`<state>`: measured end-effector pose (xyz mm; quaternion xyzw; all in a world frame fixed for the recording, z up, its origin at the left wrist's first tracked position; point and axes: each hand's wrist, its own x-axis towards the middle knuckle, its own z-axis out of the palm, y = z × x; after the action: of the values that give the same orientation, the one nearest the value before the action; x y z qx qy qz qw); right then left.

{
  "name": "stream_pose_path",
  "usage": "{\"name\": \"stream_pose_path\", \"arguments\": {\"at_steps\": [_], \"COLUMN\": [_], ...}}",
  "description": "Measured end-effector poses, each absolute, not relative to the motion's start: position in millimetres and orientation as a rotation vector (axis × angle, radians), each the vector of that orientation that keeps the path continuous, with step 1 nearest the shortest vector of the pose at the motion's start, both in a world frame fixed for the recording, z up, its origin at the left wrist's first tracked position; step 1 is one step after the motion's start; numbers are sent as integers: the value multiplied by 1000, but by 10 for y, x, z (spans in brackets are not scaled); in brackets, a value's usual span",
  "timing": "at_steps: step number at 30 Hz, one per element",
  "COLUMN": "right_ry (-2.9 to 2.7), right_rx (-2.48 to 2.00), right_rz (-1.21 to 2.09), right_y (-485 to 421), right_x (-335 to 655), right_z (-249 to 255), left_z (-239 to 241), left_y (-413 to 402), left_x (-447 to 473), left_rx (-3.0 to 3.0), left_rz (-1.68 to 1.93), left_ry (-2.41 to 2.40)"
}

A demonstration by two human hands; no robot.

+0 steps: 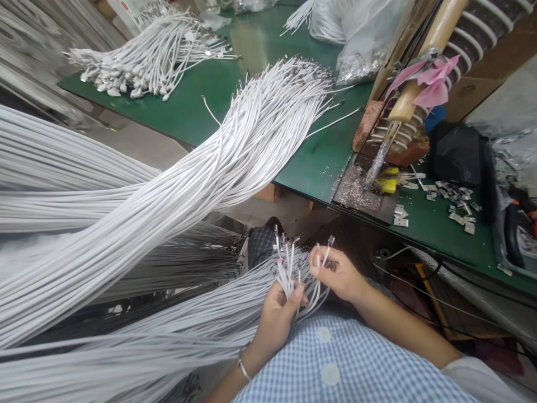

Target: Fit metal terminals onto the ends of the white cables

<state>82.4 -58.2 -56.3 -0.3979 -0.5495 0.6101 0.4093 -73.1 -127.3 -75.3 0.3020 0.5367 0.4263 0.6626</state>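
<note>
Over on the far left, long white strands (62, 143) stretch in from the side, and beyond them a pile of short white cables (155, 53) lies on the green bench (325, 148). A thick white bundle (201, 179) slants up from the lower left and rests its dark-tipped ends on the bench, a few strands straying from it. Below, a lower bundle (201, 308) runs in toward the person's lap, beside a blue checked apron (302, 369). There the left hand (277, 316), a bracelet (242, 362) at its wrist, has its fingers clamped on a cluster of cable ends (286, 266), which stand up out of the grip with their small tips free. Just to the right, the right hand (339, 275) has thumb and forefinger pinched together on a cable end (318, 254); another pokes up beside it, and I can't tell whether that one is gripped too. Farther right on the bench, a wooden-handled iron (403, 109) points down over a speckled dark plate (350, 193), near a yellow block (386, 182). Small metal pieces (457, 201) lie scattered beyond, next to a tray (505, 246) of tools.
</note>
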Motion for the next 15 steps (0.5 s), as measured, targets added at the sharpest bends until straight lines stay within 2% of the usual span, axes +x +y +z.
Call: {"name": "stream_pose_path", "arguments": {"at_steps": [6,15], "right_ry": [-1467,-1343], "right_rx": [-984,-1059], "right_rz": [1719,1768], "right_y": [-614,-651], "right_x": [792,778], "right_z": [-602,-588], "left_z": [-699,-746], "left_y": [-1260,-1263], "left_x": [-727,-711], "left_rx": [715,643], "left_rz": [919,990], "left_ry": [1198,1237]}}
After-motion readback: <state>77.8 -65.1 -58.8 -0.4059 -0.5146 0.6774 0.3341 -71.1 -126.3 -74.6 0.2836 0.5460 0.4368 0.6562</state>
